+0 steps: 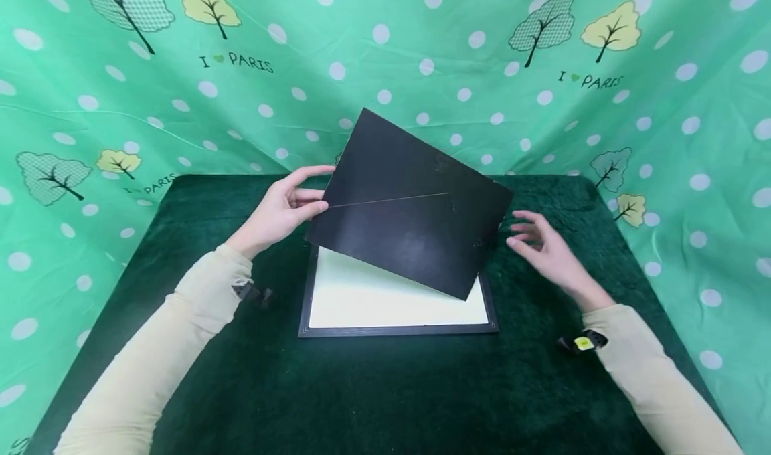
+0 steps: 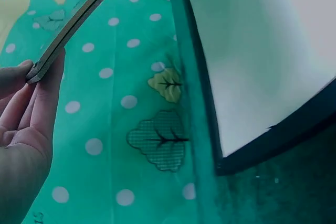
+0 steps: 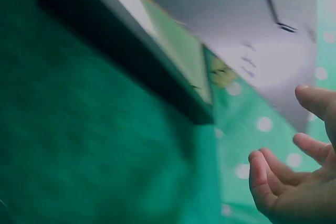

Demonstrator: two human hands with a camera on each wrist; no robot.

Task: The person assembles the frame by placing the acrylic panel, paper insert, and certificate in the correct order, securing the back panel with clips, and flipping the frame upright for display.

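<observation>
A black backing board (image 1: pixel 409 241), with a thin slanting line across its face, is held tilted above a dark picture frame (image 1: pixel 391 332). My left hand (image 1: pixel 280 207) pinches the board's left edge between thumb and fingers. In the left wrist view the board's layered edge (image 2: pixel 73 30) shows in that grip. Beside the board's right corner, my right hand (image 1: pixel 551 254) hovers with loosely bent fingers, apart from it and holding nothing. Inside the frame lies a white sheet (image 1: pixel 373 298); the board hides the frame's far part.
A dark green cloth (image 1: pixel 385 401) covers the table under the frame. Behind and at both sides hangs a green curtain (image 1: pixel 385 60) with white dots and printed trees. Small dark devices sit on both wrists, the right one (image 1: pixel 584 342) with a yellow patch.
</observation>
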